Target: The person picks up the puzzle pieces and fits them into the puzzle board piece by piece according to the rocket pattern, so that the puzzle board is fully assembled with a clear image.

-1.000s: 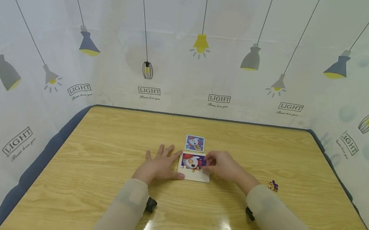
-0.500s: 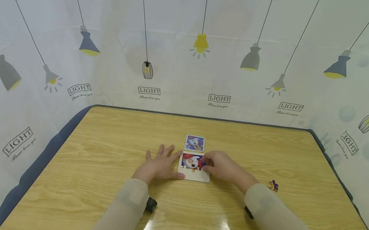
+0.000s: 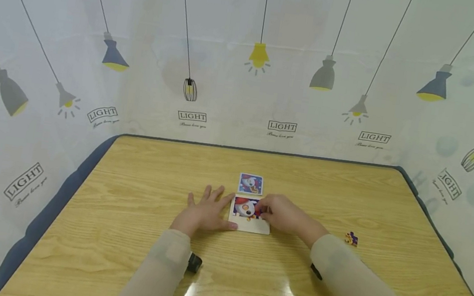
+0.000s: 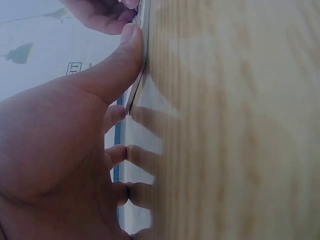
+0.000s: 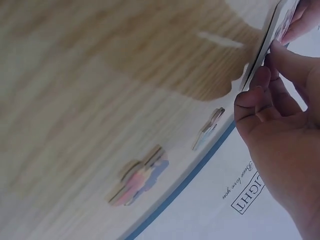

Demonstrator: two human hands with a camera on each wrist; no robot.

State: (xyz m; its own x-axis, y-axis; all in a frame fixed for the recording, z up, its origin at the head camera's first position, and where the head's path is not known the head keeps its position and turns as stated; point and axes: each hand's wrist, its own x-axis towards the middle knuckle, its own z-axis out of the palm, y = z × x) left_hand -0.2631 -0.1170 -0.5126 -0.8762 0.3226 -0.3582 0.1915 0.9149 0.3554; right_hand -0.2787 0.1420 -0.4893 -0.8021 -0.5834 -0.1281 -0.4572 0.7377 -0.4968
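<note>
On the table lies a pale puzzle board [image 3: 253, 226], its upper part filled with a picture of a white character with a red hat. My left hand [image 3: 206, 214] lies spread at the board's left edge. In the left wrist view, the left thumb [image 4: 125, 60] touches the board's edge. Over the right side of the picture, my right hand [image 3: 285, 214] bends its fingers and seems to pinch a dark purple puzzle piece [image 3: 263, 211], mostly hidden by the fingertips. The right wrist view shows the right hand [image 5: 287, 115] low at the board's edge.
A small reference picture card [image 3: 251, 184] lies just beyond the board. To the right is a loose puzzle piece [image 3: 351, 239]; the right wrist view shows two loose pieces, a nearer piece [image 5: 140, 177] and a farther piece [image 5: 209, 129]. A lamp-printed cloth [image 3: 230, 132] borders the table's back.
My right hand has shifted slightly left over the picture, its fingertips staying at the board. The left hand, the board and the card keep their places.
</note>
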